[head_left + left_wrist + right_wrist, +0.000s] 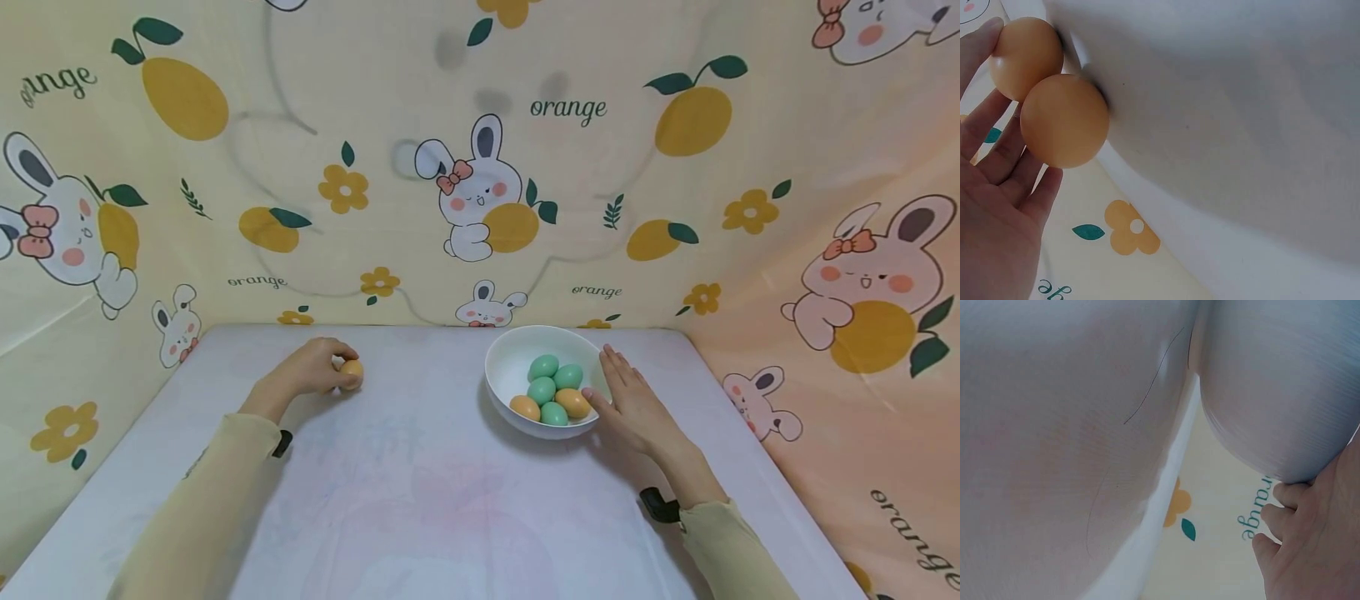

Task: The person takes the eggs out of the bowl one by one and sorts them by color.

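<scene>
My left hand (pixel 311 371) is at the left of the table, its thumb and fingers around an orange egg (pixel 351 375). Two such eggs show in the left wrist view: the thumb and fingers hold the farther egg (pixel 1029 56), and the nearer egg (pixel 1065 120) lies against it by the fingers. A white bowl (pixel 498 400) stands right of centre with several green eggs (pixel 542 390) and two orange eggs (pixel 573 403) inside. My right hand (pixel 637 412) rests on the bowl's right side, fingers extended along the outside and thumb at the rim. In the right wrist view the bowl hides part of that hand.
A pale cloth covers the table (pixel 420 500). Behind it and at both sides hangs a cream curtain (pixel 375 108) printed with rabbits, oranges and flowers. Black bands (pixel 660 505) show at both wrists.
</scene>
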### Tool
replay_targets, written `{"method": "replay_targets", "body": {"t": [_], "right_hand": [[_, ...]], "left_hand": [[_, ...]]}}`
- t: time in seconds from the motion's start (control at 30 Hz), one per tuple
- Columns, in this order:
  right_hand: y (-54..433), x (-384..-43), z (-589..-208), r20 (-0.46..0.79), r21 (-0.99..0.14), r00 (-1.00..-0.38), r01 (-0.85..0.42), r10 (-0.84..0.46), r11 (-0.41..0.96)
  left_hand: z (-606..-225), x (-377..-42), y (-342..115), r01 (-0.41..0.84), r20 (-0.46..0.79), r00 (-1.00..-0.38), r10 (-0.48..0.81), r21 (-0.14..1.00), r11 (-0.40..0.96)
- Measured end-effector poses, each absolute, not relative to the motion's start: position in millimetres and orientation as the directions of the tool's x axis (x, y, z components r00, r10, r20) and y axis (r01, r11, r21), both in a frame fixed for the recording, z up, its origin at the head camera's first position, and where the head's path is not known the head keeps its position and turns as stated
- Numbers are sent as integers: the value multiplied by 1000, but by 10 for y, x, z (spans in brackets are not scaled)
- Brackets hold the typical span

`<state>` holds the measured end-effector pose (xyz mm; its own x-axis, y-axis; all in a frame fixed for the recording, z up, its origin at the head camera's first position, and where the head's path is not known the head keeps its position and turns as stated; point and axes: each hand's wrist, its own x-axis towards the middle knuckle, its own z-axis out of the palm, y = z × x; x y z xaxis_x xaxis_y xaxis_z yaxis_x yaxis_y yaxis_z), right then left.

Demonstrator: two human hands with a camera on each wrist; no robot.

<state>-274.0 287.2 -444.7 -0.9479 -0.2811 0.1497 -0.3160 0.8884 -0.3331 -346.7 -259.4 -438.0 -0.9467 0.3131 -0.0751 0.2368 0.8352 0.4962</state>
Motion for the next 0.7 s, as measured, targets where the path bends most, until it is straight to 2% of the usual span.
{"method": "replay_targets", "body": {"t": [0.7], "right_hand": [[2865,-2737,-4432,137,-330,-953,-300,-269,895]], "left_hand": [[-4354,-3444,-2591,244,-62,-947,315,496,833]]}}
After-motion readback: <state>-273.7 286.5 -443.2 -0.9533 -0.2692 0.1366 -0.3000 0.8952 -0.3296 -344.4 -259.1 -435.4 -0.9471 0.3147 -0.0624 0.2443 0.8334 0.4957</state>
